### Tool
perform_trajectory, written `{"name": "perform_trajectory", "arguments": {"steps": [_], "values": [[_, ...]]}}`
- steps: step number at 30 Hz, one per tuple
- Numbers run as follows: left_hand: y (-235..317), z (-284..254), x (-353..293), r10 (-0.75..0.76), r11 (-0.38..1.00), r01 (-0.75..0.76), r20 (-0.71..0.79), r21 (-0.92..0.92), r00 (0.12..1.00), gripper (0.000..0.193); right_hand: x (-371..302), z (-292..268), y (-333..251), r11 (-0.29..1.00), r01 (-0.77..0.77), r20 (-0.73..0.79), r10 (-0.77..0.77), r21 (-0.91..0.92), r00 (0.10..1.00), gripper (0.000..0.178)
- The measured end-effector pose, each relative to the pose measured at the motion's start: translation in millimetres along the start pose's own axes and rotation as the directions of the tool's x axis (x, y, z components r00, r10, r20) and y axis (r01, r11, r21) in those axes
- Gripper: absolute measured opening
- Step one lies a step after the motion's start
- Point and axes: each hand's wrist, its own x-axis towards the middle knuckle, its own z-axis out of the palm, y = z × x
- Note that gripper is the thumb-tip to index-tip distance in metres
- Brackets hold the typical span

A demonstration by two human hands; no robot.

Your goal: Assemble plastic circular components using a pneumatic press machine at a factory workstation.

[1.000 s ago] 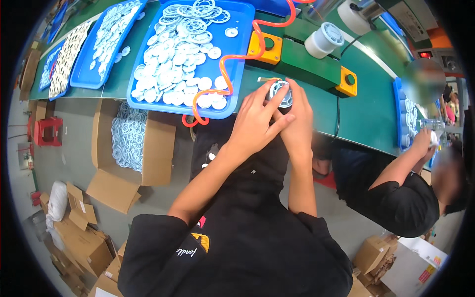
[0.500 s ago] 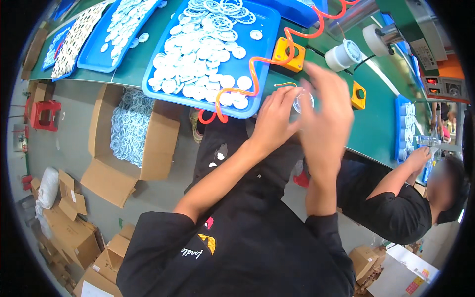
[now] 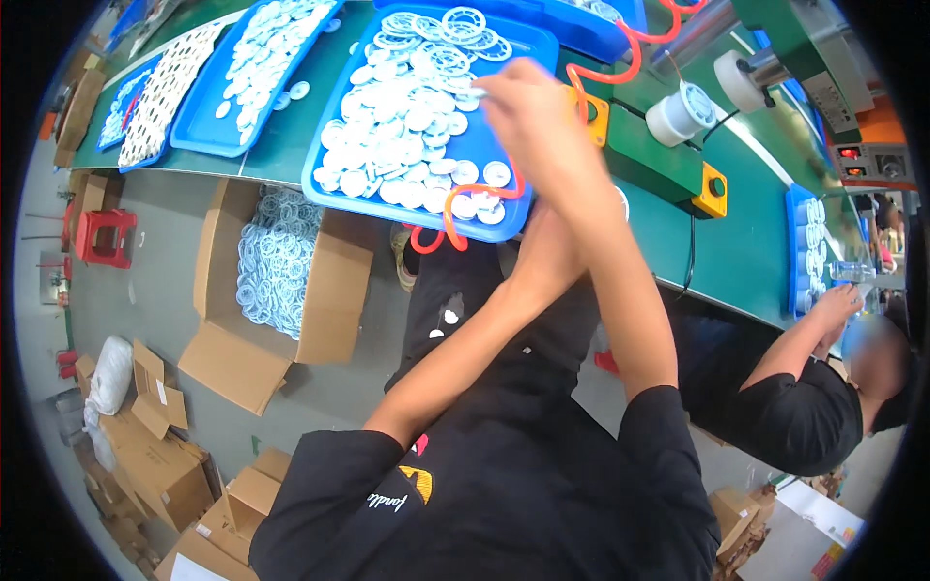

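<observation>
My right hand (image 3: 538, 126) reaches left over the large blue tray (image 3: 325, 198). Its fingertips are bent down beside the pile of white round discs (image 3: 387, 111); motion blur hides whether a disc is between them. Below the right forearm, my left hand (image 3: 552, 247) is partly covered. Past that forearm shows the rim of a white round piece (image 3: 623, 201), which my left hand appears to hold; its fingertips are hidden. Thin white rings (image 3: 465, 24) lie at the tray's far end.
A coiled red hose (image 3: 455, 218) crosses the tray's near right corner. Yellow button boxes (image 3: 712, 189) and a white spool (image 3: 681, 114) stand on the green bench. An open carton (image 3: 329, 290) of pale rings is on the floor. A co-worker (image 3: 785, 407) sits at right.
My right hand has left the white round piece by my left hand and swung up and left over the tray. The whole view has shifted slightly.
</observation>
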Motion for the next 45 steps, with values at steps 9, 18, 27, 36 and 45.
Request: {"name": "perform_trajectory", "arguments": {"steps": [9, 18, 27, 36, 45], "values": [[1, -5, -1, 0.03, 0.992, -0.021, -0.063, 0.128, 0.998, 0.067, -124, -72, 31, 0.728, -0.552, -0.026, 0.613, 0.406, 0.79, 0.016], [1, -12, -7, 0.014, 0.996, -0.011, -0.034, 0.085, 0.999, 0.067, -106, -66, 4, 0.921, -0.37, -0.248, 0.389, 0.12, 0.888, 0.024], [-1, -7, -5, -0.026, 1.0, 0.026, 0.009, 0.008, 1.0, 0.058, 98, 65, 34, 0.969, -0.051, 0.3, 0.124, -0.241, 0.946, 0.037], [-3, -9, -10, 0.035, 0.999, -0.035, -0.005, -0.02, 0.999, 0.061, 71, 26, 35, 0.996, -0.088, 0.078, 0.088, 0.006, 0.993, 0.024], [-5, -11, -1, 0.096, 0.973, -0.083, -0.053, 0.217, 0.994, 0.06, -178, -92, 48, 0.373, -0.609, -0.054, 0.878, 0.7, 0.476, 0.02]]}}
